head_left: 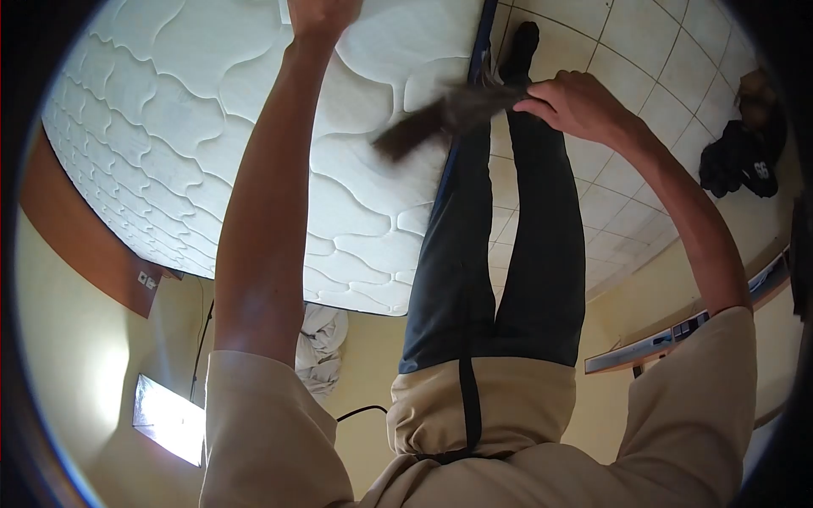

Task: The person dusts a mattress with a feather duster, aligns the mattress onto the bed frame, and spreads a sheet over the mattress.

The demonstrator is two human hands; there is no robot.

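- The white quilted mattress (364, 195) fills much of the view, its dark blue edge running close beside the person's legs; standing this near should make for an easy, unstrained reach.
- Pale floor tiles (660, 85) lie to the right, with a dark bundle (738, 161) well off from the feet — nothing to trip over there.
- A dark, limp item, probably cloth (457, 110), stretches from the right hand out over the mattress edge. It is blurred; whether it touches the surface I cannot tell. A calmer sweep would probably keep its loose end under control.
- The right hand (576, 102) grips the item's near end, fingers closed on it. A firm, gathered hold should stop slipping.
- The left hand (326, 13) is cut off over the mattress — its fingers and anything in them cannot be judged.
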